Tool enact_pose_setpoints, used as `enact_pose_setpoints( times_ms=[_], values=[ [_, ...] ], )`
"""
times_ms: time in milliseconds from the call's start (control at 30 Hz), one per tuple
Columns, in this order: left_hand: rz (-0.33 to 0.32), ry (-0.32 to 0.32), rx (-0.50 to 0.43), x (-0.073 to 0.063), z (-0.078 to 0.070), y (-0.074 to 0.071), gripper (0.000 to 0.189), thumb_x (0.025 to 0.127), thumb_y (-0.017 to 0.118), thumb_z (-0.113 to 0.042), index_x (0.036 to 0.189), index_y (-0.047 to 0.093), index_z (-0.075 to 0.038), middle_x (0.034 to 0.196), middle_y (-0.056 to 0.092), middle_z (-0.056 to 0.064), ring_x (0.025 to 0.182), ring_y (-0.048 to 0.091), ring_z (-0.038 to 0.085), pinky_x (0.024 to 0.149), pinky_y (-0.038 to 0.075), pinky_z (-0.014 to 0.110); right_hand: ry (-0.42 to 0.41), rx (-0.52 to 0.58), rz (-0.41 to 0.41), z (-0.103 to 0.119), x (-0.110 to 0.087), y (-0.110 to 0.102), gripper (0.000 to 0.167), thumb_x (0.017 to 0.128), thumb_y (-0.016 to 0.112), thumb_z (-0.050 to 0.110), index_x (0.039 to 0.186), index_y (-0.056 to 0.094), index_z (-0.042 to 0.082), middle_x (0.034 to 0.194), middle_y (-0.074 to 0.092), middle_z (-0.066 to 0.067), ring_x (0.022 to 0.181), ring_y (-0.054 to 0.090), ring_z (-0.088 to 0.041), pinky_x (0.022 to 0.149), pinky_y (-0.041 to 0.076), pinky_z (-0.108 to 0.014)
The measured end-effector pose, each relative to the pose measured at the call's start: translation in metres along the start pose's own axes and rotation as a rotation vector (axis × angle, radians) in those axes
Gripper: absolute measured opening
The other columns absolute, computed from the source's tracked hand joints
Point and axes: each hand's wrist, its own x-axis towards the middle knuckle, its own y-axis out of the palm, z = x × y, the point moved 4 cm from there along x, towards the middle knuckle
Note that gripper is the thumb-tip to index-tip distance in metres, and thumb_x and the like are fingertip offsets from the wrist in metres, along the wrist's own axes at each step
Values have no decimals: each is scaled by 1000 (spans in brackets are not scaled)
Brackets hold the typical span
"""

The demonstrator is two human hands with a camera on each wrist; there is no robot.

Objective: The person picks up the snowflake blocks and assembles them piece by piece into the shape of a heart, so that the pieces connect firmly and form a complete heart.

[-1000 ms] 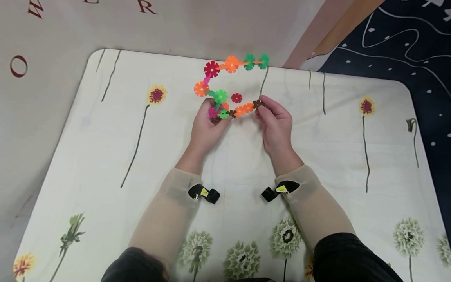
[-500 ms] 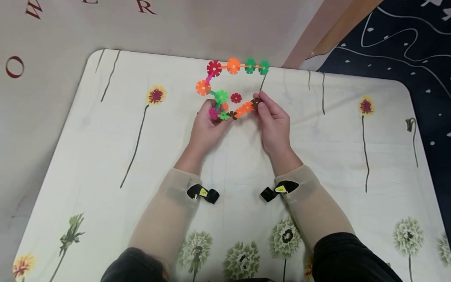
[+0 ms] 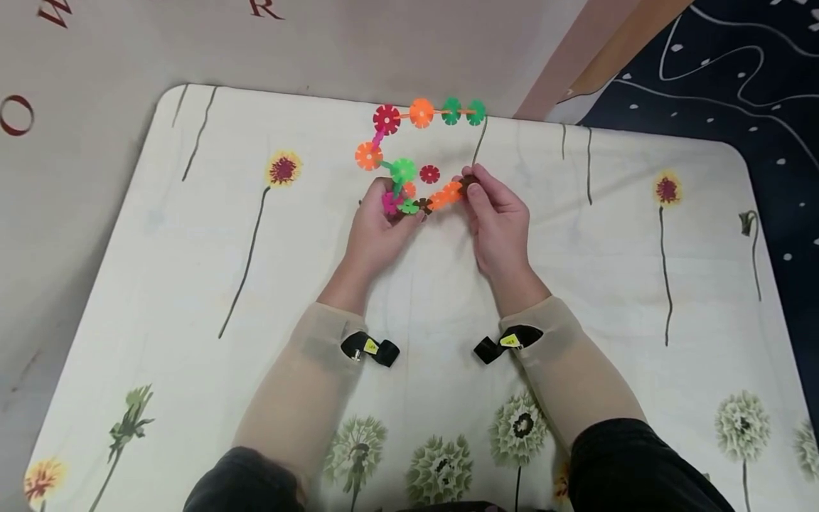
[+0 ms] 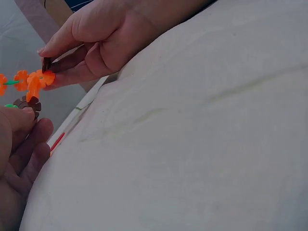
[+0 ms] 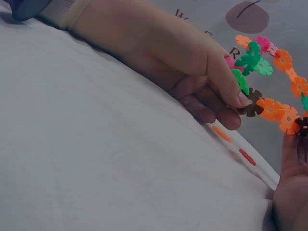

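A chain of notched plastic snowflake discs in red, orange, green, pink and brown curves between my hands in the head view. My left hand (image 3: 377,238) grips its near end, around a pink disc (image 3: 391,204), a green disc and a brown disc (image 3: 423,206). From there the linked orange discs (image 3: 444,195) run right to another brown disc (image 3: 469,186). My right hand (image 3: 502,231) pinches that one between thumb and fingers, partly hiding it. The far part of the chain passes a red disc (image 3: 387,119) and ends in a dark green disc (image 3: 476,112).
A loose red disc (image 3: 430,174) and a loose orange disc (image 5: 222,134) lie flat on the white flower-print tablecloth (image 3: 576,284). The table's far edge meets a pale lettered wall (image 3: 397,50). Dark patterned fabric (image 3: 710,85) lies at the far right.
My right fingers have shifted on the brown disc, which turned and now shows less beyond the thumb. My left hand stays nearly still. The head view has tilted slightly.
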Motion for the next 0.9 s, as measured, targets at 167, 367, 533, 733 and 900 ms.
enact_pose_setpoints(
  times_ms=[167,367,533,733,900],
  values=[
    [-8,8,-31,0,-1,-1,48,96,79,-6,134,51,-2,120,62,8,100,61,21,90,56,31,-2,-13,19,0,0,2,43,104,64,-4,146,54,-10,130,72,-14,124,68,-28,106,53,-38],
    [-49,52,-99,1,0,-3,42,96,75,-2,129,49,-2,114,56,9,98,59,23,86,55,31,24,-18,14,-2,1,3,44,103,64,-7,145,54,-13,131,72,-14,124,68,-26,103,54,-40],
    [-84,73,-169,0,1,-4,44,95,74,1,130,49,-2,121,56,10,108,59,20,94,57,32,60,-13,-6,-4,3,2,40,102,65,-8,141,59,-13,132,71,-17,121,68,-27,100,57,-38],
    [-87,87,-249,0,0,-4,46,95,72,4,134,49,-1,128,57,12,110,61,21,96,58,34,11,-143,-72,-1,4,1,28,106,59,-2,134,66,-3,131,68,-17,121,65,-28,104,55,-36],
    [-134,83,-361,1,-1,-6,47,95,70,8,135,46,3,130,53,16,100,63,23,88,60,33,-71,-1015,301,-6,-2,15,31,103,65,17,132,72,11,144,62,-12,147,43,-24,124,30,-44]
  ],
)
